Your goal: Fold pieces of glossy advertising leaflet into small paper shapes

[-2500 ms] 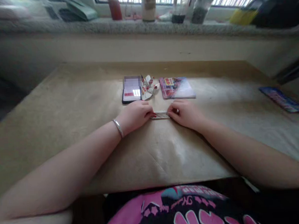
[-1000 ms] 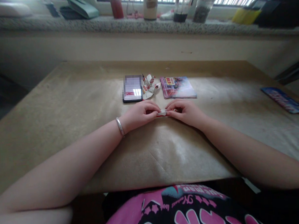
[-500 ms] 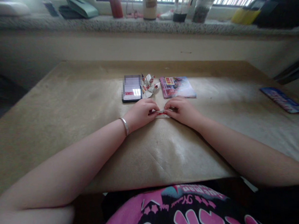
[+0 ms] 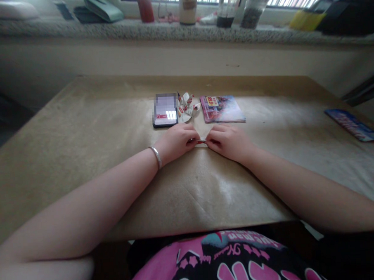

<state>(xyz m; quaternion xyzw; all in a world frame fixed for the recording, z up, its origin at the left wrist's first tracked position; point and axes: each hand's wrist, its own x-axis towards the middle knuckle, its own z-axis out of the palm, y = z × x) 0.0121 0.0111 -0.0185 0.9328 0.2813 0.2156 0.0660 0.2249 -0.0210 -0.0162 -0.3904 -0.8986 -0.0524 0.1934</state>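
Between my two hands, low over the table, is a narrow folded strip of white and red paper (image 4: 201, 142). My left hand (image 4: 181, 138), with a silver bracelet (image 4: 156, 157) at the wrist, pinches its left end. The right end is pinched by the fingers of my right hand (image 4: 226, 140). Most of the strip is hidden behind my fingers. Just beyond my left hand lies a phone (image 4: 165, 110) with its screen lit, and beside it some crumpled printed paper (image 4: 188, 109). Past my right hand lies a small stack of colourful printed sheets (image 4: 224, 109).
The table (image 4: 189, 193) has a tan cover. A blue printed leaflet (image 4: 353, 124) lies at its right edge. Behind the table, a stone windowsill (image 4: 157, 32) carries a red container (image 4: 145, 9), several bottles and jars, and a yellow object (image 4: 307, 20).
My right hand's fingers have closed down further over the strip, so less of it shows. The strip looks narrower and flatter. My left hand has stayed nearly in place.
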